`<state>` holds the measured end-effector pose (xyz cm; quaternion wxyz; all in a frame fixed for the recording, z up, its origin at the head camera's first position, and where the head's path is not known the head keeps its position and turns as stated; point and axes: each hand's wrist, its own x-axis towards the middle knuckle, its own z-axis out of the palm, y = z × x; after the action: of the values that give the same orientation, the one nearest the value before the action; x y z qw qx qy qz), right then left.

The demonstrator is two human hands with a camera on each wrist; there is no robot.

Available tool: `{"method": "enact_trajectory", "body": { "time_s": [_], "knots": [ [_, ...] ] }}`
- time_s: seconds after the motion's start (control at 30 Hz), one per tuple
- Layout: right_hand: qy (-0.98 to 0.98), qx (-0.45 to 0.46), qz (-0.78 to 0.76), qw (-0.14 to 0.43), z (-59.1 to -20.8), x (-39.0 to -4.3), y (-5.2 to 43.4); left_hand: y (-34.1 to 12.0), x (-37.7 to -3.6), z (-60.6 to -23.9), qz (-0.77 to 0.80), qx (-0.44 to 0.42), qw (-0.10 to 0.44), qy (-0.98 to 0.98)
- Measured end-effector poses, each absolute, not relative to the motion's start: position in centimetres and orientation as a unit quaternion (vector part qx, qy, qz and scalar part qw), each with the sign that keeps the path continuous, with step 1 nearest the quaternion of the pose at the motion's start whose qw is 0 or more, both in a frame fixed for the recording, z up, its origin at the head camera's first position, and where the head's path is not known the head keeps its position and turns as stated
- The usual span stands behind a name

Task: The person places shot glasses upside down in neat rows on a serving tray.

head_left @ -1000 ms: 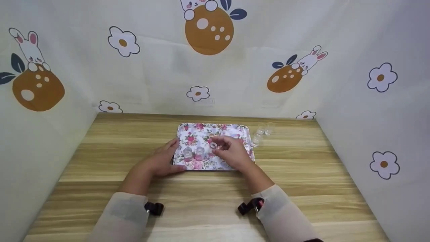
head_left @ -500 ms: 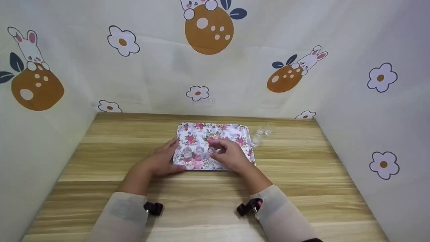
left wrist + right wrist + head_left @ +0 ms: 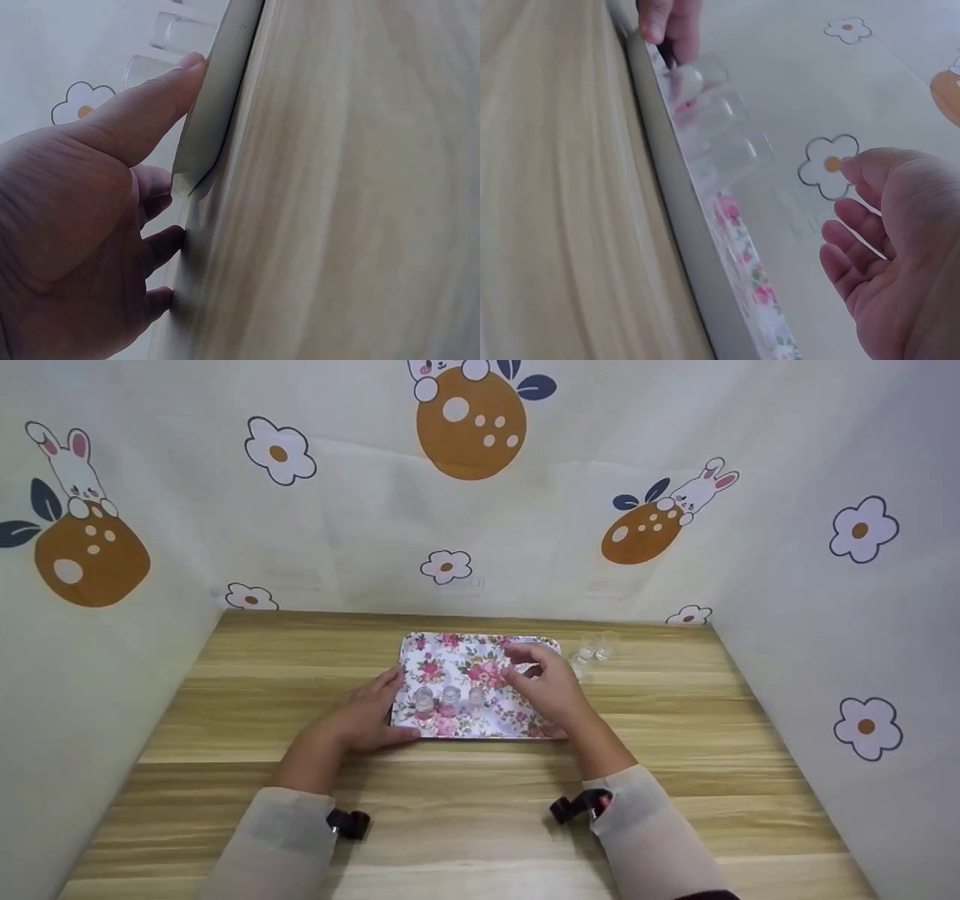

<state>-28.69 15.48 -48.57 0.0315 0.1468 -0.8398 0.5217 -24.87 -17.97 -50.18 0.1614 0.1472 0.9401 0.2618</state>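
Observation:
A floral tray (image 3: 517,716) lies on the wooden table. Three small clear cups (image 3: 450,700) stand in a row on its front left part, seen close as the cups (image 3: 720,120) in the right wrist view. My left hand (image 3: 382,705) rests at the tray's front left corner, thumb (image 3: 161,101) straight against the tray rim (image 3: 217,112), the other fingers on the table. My right hand (image 3: 529,664) hovers over the tray's back right part, holding nothing. In the right wrist view the right hand (image 3: 855,217) shows an empty palm and loosely bent fingers.
More small clear cups (image 3: 592,651) stand on the table (image 3: 675,750) just past the tray's back right corner. Cloth walls printed with flowers and rabbits close in the table at the back and both sides.
My right hand has set its clear cup down beside the other two, let go, and moved back and to the right, empty. The left hand has stayed put.

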Motion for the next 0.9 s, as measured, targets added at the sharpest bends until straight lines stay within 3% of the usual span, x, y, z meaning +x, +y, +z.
{"method": "enact_trajectory", "body": {
  "time_s": [0.43,0.9],
  "knots": [
    [-0.838,0.055,0.536,0.086,-47.0,-31.3,22.3,-18.1,-25.0,-50.3,0.258,0.144,0.165,0.941],
    [-0.821,-0.028,0.561,0.103,-47.6,-33.2,27.7,-18.1,-24.9,-50.3,0.258,0.136,0.171,0.941]
  ]
}}
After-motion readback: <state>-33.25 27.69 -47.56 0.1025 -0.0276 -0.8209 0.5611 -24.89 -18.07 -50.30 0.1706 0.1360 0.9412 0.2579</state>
